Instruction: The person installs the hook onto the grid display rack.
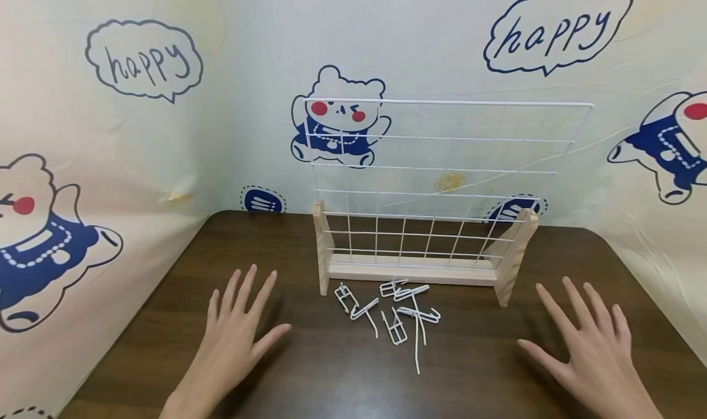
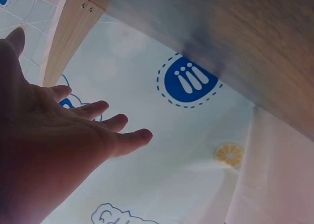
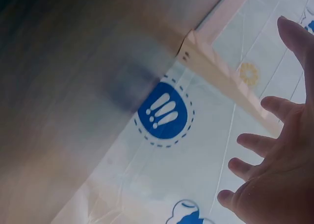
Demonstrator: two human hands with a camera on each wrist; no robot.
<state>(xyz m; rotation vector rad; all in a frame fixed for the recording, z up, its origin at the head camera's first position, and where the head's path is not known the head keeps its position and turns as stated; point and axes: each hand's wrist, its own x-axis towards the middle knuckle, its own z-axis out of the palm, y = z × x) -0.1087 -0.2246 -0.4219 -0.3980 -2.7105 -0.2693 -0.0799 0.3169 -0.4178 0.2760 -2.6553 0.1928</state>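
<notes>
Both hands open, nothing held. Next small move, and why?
Probably the right hand reaches in to pinch one white wire hook from the pile on the table. Both it and the left hand are spread, empty, flanking the pile; the wire grid carries no hooks.

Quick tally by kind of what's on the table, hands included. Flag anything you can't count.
White wire grid panel: 1
Wooden stand holding the panel upright: 1
Pile of white wire hooks in front of the stand: 1 pile; the hooks are tangled, so their number cannot be told
Left hand, open, fingers spread: 1
Right hand, open, fingers spread: 1
Total: 5, counting the pile as one
</notes>
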